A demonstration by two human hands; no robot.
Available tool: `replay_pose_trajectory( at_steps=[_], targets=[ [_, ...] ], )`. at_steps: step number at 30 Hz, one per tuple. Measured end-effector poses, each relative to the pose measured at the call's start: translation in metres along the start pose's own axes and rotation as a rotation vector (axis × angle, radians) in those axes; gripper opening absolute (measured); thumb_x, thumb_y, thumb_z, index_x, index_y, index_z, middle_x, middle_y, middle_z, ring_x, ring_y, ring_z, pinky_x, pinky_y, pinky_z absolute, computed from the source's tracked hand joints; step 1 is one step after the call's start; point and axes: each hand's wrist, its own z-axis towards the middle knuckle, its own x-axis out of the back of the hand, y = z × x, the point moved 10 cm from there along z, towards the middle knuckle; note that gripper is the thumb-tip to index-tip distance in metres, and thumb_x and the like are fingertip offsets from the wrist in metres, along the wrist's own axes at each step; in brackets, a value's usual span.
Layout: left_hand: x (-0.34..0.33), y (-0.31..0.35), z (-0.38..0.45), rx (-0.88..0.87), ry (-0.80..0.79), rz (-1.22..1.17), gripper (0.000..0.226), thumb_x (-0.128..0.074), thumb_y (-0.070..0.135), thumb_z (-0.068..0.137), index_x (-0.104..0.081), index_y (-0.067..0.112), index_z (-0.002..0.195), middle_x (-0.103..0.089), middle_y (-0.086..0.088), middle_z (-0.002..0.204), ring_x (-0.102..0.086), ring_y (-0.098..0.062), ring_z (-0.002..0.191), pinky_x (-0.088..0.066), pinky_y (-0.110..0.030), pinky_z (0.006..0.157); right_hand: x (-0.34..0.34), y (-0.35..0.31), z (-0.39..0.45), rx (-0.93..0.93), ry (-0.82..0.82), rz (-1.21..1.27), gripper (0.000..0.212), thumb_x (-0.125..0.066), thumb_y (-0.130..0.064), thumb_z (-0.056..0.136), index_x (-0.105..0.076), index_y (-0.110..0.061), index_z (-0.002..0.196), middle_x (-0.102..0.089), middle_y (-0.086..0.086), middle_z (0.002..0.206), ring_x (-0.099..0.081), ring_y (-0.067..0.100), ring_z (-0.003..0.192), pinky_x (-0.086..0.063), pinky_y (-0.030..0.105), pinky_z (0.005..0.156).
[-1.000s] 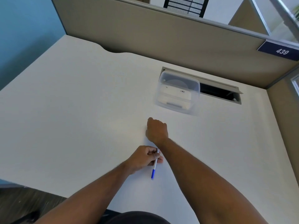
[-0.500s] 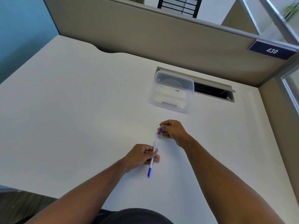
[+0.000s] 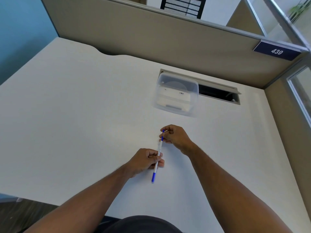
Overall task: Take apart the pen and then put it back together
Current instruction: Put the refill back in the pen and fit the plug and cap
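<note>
Two hands on one pen (image 3: 158, 152), held just above the desk (image 3: 84, 123). Left hand (image 3: 145, 159) curled shut around the white barrel, thumb and fingertips pinching mid-length; blue end (image 3: 153, 177) poking out below the fingers, toward the body. Right hand (image 3: 174, 136) closed at the far end, fingertips pinched on the blue cap (image 3: 162, 134), with the bare stretch of barrel running between the two grips. Cap seemingly seated on or right at the barrel's end; exact seam hidden by fingers.

Likely very light, stiff and slim, of smooth plastic, so prone to slipping or rolling if released. Best held as now: firm pinch on the barrel close to the joint, fingertips on the cap, pulling or pushing straight along the axis without bending. Small loose parts probably easy to lose on the pale surface.

Beyond the right fingers, well apart, a clear lidded container (image 3: 176, 95) beside a cable slot (image 3: 218, 93) near the partition.
</note>
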Motion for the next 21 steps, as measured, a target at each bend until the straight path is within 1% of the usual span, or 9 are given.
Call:
replay_pose_trajectory(
  at_steps=[3,5,8,10,13,17,19,21],
  targets=[
    [-0.001,0.0,0.0,-0.004,-0.001,-0.002,0.021,-0.062,0.007,0.098,-0.067,-0.001,0.117,-0.079,-0.02,0.102,-0.078,-0.03,0.095,-0.062,-0.031,0.08,-0.001,-0.005,-0.002,0.044,0.001,-0.033,0.021,-0.062,-0.001,0.094,-0.066,-0.004,0.115,-0.077,0.019,0.1,-0.077,0.023,0.084,-0.06,0.023,0.072],
    [-0.001,0.0,-0.001,-0.006,-0.007,0.007,0.021,-0.061,0.007,0.098,-0.067,0.0,0.116,-0.079,-0.019,0.102,-0.078,-0.03,0.095,-0.062,-0.032,0.082,-0.001,-0.006,-0.003,0.06,0.014,-0.036,0.023,-0.063,-0.001,0.095,-0.066,-0.006,0.116,-0.077,0.019,0.098,-0.077,0.026,0.088,-0.059,0.02,0.071],
    [0.0,-0.001,0.001,-0.005,-0.011,0.008,0.021,-0.062,0.008,0.098,-0.067,-0.001,0.116,-0.079,-0.02,0.101,-0.078,-0.032,0.095,-0.062,-0.038,0.088,-0.005,-0.007,-0.006,0.069,0.017,-0.055,0.022,-0.06,0.0,0.096,-0.069,-0.008,0.116,-0.077,0.018,0.098,-0.077,0.021,0.087,-0.058,0.017,0.069],
    [0.0,0.0,0.002,-0.001,-0.015,0.001,0.021,-0.063,0.008,0.097,-0.067,-0.002,0.115,-0.079,-0.021,0.1,-0.078,-0.034,0.094,-0.062,-0.039,0.088,-0.004,-0.004,-0.005,0.055,0.017,-0.049,0.022,-0.06,0.0,0.096,-0.069,-0.008,0.115,-0.077,0.016,0.098,-0.077,0.016,0.083,-0.057,0.016,0.068],
    [-0.006,0.01,0.004,-0.029,-0.021,0.022,0.02,-0.063,0.01,0.097,-0.069,0.0,0.114,-0.079,-0.021,0.098,-0.078,-0.035,0.091,-0.063,-0.039,0.085,0.011,-0.001,-0.011,0.024,0.073,0.025,0.021,-0.063,-0.001,0.094,-0.07,-0.006,0.113,-0.079,0.015,0.096,-0.077,0.016,0.082,-0.058,0.019,0.069],
    [0.009,0.017,0.01,-0.049,0.023,0.098,0.019,-0.062,0.011,0.099,-0.074,0.005,0.112,-0.08,-0.017,0.096,-0.079,-0.029,0.088,-0.063,-0.037,0.083,0.014,0.013,-0.016,-0.029,0.109,0.17,0.017,-0.061,-0.006,0.097,-0.071,-0.007,0.11,-0.08,0.012,0.097,-0.077,0.022,0.086,-0.06,0.028,0.078],
    [0.011,0.018,0.012,-0.045,0.013,0.129,0.018,-0.062,0.012,0.098,-0.075,0.005,0.11,-0.08,-0.015,0.095,-0.079,-0.027,0.088,-0.063,-0.038,0.084,0.018,0.019,-0.019,-0.042,0.14,0.23,0.017,-0.059,-0.007,0.098,-0.072,-0.007,0.109,-0.079,0.012,0.098,-0.076,0.02,0.085,-0.06,0.028,0.078],
    [0.013,0.02,0.014,-0.041,0.01,0.152,0.018,-0.064,0.014,0.097,-0.077,0.006,0.107,-0.08,-0.014,0.095,-0.078,-0.028,0.089,-0.063,-0.041,0.086,0.022,0.024,-0.022,-0.052,0.156,0.256,0.017,-0.057,-0.007,0.099,-0.072,-0.008,0.108,-0.08,0.01,0.098,-0.076,0.02,0.085,-0.061,0.032,0.082]
  ],
)
